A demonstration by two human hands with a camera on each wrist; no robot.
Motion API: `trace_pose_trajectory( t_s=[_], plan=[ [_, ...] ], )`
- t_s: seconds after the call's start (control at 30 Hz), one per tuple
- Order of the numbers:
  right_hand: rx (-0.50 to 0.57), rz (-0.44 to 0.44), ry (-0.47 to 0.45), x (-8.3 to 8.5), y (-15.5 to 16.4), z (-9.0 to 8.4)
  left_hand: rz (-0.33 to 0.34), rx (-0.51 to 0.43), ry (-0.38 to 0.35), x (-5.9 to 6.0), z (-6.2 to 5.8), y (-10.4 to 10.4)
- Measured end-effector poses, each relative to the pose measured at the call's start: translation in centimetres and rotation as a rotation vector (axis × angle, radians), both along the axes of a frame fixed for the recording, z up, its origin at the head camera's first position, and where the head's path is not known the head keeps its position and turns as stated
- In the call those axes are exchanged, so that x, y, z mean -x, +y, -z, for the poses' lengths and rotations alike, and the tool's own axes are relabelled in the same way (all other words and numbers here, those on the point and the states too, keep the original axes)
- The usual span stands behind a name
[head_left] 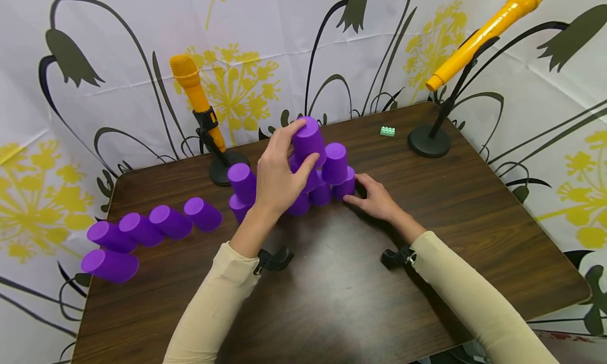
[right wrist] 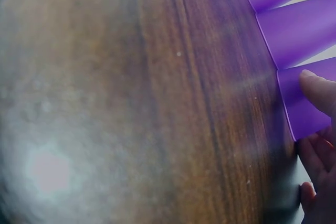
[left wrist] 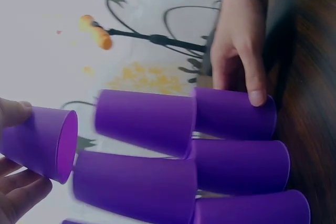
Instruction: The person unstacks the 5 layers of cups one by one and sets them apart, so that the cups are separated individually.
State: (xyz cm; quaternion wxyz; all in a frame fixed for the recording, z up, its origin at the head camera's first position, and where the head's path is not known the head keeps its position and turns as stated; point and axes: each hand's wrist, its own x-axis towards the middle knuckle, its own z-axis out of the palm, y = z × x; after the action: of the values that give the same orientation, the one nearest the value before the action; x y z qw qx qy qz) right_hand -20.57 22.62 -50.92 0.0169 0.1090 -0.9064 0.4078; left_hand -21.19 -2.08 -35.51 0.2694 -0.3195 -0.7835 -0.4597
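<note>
A stack of upturned purple cups stands mid-table, with second-tier cups on a base row. My left hand grips one upturned purple cup above the stack's top; in the left wrist view that held cup sits between my fingers with its mouth facing the stack. My right hand holds the base row's rightmost cup, thumb in front and fingers behind. The thumb presses on that cup, and the right hand also shows in the left wrist view.
Several loose purple cups lie on their sides at the table's left. Two yellow microphones on black stands stand at the back. A small green brick lies near the right stand. The brown table ends close on each side.
</note>
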Motion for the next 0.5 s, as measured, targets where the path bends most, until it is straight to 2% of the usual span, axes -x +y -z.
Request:
trace_pose_trajectory(
  t_s=[0.13, 0.27, 0.37, 0.5],
  plan=[
    [0.002, -0.002, 0.017, 0.0, 0.0, 0.1, 0.011, -0.09, -0.015, -2.0, -0.3, -2.5],
    [-0.003, 0.003, 0.023, 0.0, 0.0, 0.1, -0.076, -0.127, -0.046, -4.6, 0.0, -6.0],
    [-0.004, 0.005, 0.023, 0.1, 0.1, 0.1, -0.195, -0.119, -0.061, -6.6, 0.5, -9.1],
    [-0.006, 0.002, 0.011, 0.1, 0.0, 0.1, -0.394, -0.121, -0.094, -8.6, 2.1, -14.2]
  ],
)
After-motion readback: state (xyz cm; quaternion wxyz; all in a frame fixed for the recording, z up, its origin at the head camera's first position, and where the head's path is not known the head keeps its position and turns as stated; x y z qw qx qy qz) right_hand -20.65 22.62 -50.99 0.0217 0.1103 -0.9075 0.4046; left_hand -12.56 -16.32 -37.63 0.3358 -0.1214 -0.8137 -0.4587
